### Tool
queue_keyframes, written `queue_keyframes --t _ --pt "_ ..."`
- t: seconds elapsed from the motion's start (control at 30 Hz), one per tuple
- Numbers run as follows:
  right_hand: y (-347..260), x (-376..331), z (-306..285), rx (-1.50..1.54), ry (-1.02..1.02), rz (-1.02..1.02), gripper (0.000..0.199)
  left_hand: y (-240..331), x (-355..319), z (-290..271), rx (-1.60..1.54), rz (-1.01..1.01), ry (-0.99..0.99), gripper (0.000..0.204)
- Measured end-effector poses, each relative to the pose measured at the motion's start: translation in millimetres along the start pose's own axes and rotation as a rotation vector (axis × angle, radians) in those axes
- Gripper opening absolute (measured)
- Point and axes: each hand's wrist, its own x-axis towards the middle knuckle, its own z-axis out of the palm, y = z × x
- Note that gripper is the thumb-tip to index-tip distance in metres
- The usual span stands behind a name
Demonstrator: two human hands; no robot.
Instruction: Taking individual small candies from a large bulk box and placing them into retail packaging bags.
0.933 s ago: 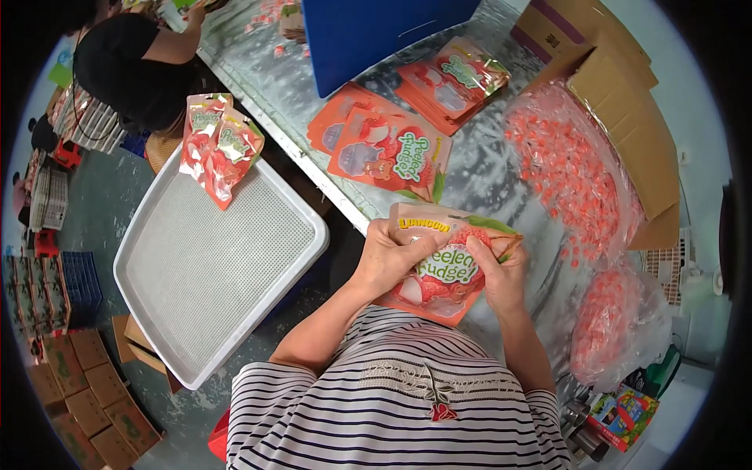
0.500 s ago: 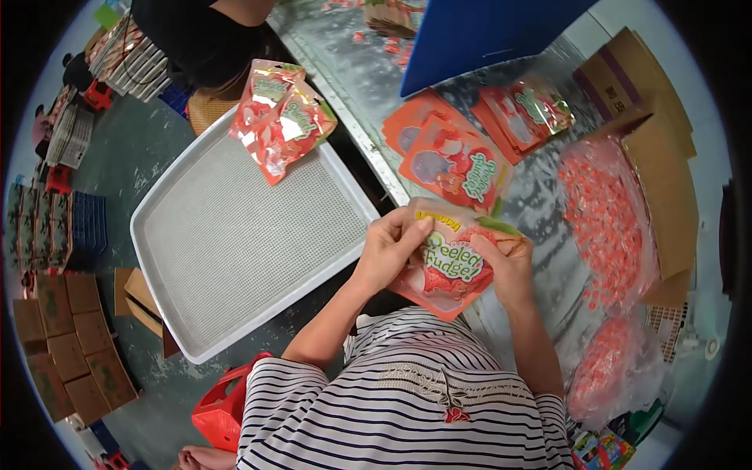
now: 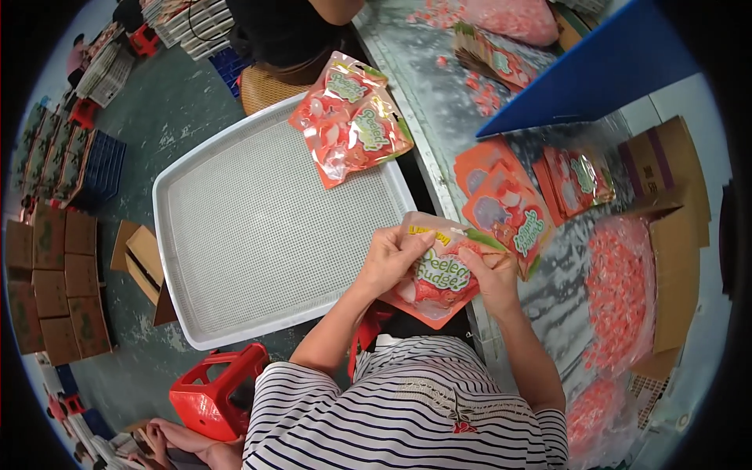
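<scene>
In front of my chest I hold a red and pink printed pouch (image 3: 440, 291), its top edge toward the table. My left hand (image 3: 390, 262) is closed on its left upper side, thumb on the front. On the right upper side, near the green corner, my right hand (image 3: 496, 283) pinches it with the thumb. The fingers behind the pouch are hidden. To the left stands a white mesh-bottomed tray (image 3: 174, 262), with several shiny, bulging pouches (image 3: 348, 117) at its far right corner. Flat orange-red pouches (image 3: 505, 205) lie overlapping on the metal table just beyond my right hand.
A stack of pouches (image 3: 576, 184) lies beside a blue panel (image 3: 580, 86). Clear bags of small pink wrapped pieces (image 3: 619, 294) sit by an open carton (image 3: 677, 266) at right. A red stool (image 3: 219, 392) stands lower left, and another person (image 3: 278, 35) sits beyond the tray.
My view has swung, so the tray and table appear shifted right and more of the red stool shows. Both hands keep hold of the pouch at nearly the same place before me.
</scene>
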Motion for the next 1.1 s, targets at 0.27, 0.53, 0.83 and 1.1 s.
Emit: queue_keyframes --t 0.27,0.53,0.83,1.1 --pt "18.2 48.8 31.9 -0.165 -0.158 -0.085 0.026 16.1 30.1 -57.3 0.119 0.177 0.036 0.027" --pt "60.8 118.4 36.4 -0.216 0.128 0.221 0.031 -61.9 69.7 -95.7 1.021 0.561 0.586 0.067" --pt "75.1 44.2 -91.9 -0.625 0.589 -0.236 0.029 -103.1 80.7 -103.5 1.123 0.450 0.552 0.073" --pt "58.8 11.2 -146.4 -0.962 0.864 0.205 0.099 -101.4 76.4 -103.2 1.030 0.477 0.564 0.076"
